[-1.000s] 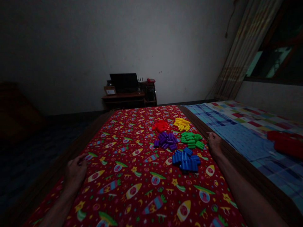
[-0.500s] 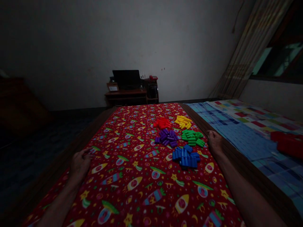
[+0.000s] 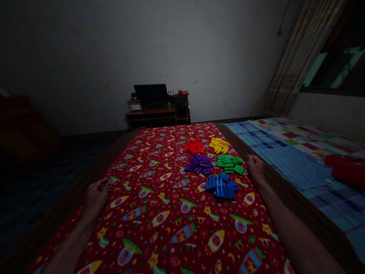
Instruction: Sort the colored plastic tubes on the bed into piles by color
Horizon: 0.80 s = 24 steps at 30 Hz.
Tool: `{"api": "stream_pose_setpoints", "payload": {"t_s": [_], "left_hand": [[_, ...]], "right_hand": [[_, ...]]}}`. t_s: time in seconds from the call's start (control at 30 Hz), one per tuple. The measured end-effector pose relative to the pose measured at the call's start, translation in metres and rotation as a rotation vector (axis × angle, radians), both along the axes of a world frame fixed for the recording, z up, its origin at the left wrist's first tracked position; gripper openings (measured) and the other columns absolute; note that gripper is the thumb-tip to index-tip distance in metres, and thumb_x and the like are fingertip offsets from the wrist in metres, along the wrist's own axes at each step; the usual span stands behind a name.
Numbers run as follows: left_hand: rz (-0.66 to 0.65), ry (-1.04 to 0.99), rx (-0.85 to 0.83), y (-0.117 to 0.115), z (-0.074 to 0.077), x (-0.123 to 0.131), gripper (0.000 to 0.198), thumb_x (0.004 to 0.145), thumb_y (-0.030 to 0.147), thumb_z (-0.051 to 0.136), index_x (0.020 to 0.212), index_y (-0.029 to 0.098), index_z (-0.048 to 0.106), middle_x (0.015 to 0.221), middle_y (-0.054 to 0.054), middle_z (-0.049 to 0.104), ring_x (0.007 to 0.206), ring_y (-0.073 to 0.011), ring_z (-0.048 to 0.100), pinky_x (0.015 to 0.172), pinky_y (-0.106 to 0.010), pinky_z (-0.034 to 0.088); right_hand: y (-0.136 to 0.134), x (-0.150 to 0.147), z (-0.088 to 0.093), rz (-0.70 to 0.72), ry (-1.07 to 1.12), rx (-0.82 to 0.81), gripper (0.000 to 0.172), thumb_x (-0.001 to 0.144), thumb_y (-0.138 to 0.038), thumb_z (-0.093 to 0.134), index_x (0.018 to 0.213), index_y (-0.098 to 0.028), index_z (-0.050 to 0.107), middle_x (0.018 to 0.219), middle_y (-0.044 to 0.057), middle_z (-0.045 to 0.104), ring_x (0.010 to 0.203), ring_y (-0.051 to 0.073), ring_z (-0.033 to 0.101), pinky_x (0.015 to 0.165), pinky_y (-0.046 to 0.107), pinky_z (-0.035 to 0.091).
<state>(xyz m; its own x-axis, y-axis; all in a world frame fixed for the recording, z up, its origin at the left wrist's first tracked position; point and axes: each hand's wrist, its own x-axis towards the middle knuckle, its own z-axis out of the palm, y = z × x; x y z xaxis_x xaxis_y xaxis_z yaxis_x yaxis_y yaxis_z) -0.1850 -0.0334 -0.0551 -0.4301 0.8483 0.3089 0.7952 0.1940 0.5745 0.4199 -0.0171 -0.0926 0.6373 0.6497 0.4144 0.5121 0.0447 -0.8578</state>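
My left hand (image 3: 96, 194) rests on the left edge of the red patterned cloth (image 3: 159, 243). Its fingers are loosely bent, with a gap between them, and nothing is in it. At the cloth's right edge lies my right hand (image 3: 256, 168), fingers curled in, no object visible in it. Closest to it is a pile of green small plastic tube-like pieces (image 3: 229, 163). Similar pieces lie in separate heaps by colour: blue pieces (image 3: 221, 187) nearest me, purple pieces (image 3: 199, 164), red pieces (image 3: 194, 147) and yellow pieces (image 3: 219, 145) farther off. Neither hand touches a heap.
Brown surface (image 3: 285, 190) borders the cloth. To the right is a bed with a blue checked cover (image 3: 299, 175) and a red bundle (image 3: 349, 171). A desk (image 3: 151, 113) with a dark monitor (image 3: 151, 95) stands by the far wall. A curtain (image 3: 293, 64) hangs at the right.
The view has shifted slightly, so the heaps and my right hand appear a little farther left and up. The heaps keep their arrangement, and both hands stay at the cloth's edges.
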Motion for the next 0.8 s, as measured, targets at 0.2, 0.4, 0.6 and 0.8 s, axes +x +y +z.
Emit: {"api": "stream_pose_setpoints", "payload": {"t_s": [0.2,0.4,0.6,0.8], "left_hand": [[0.048,-0.336,-0.027,-0.001,0.007,0.006,0.022,0.068,0.018,0.048,0.087,0.017,0.059,0.069,0.004,0.056,0.068,-0.0163,0.060,0.064,-0.025,0.050],[0.042,-0.327,-0.012,-0.004,0.011,0.011,0.019,0.067,0.016,0.052,0.084,0.017,0.060,0.074,0.004,0.056,0.070,-0.0150,0.059,0.069,-0.026,0.050],[0.049,-0.372,0.009,-0.001,0.009,0.009,0.016,0.065,0.016,0.050,0.079,0.019,0.058,0.067,0.004,0.057,0.069,-0.0172,0.061,0.067,-0.027,0.051],[0.044,-0.278,-0.043,0.004,0.001,-0.003,0.020,0.069,0.024,0.049,0.085,0.020,0.060,0.074,0.002,0.060,0.073,-0.0191,0.064,0.063,-0.028,0.051]], "right_hand": [[-0.001,-0.002,0.001,0.004,-0.021,-0.024,0.048,0.076,-0.045,0.040,0.090,-0.011,0.072,0.069,0.008,0.067,0.061,0.019,0.057,0.058,0.029,0.042],[-0.002,-0.004,0.005,0.000,-0.030,-0.019,0.049,0.076,-0.048,0.041,0.088,-0.012,0.072,0.069,0.009,0.068,0.062,0.020,0.057,0.058,0.030,0.042],[-0.001,-0.002,0.002,0.039,-0.020,0.000,0.050,0.076,-0.049,0.041,0.087,-0.011,0.072,0.068,0.008,0.067,0.062,0.020,0.057,0.060,0.031,0.043],[0.000,0.001,-0.003,0.037,-0.015,0.012,0.046,0.073,-0.047,0.042,0.084,-0.012,0.071,0.074,0.011,0.069,0.068,0.022,0.061,0.064,0.033,0.046]]}}
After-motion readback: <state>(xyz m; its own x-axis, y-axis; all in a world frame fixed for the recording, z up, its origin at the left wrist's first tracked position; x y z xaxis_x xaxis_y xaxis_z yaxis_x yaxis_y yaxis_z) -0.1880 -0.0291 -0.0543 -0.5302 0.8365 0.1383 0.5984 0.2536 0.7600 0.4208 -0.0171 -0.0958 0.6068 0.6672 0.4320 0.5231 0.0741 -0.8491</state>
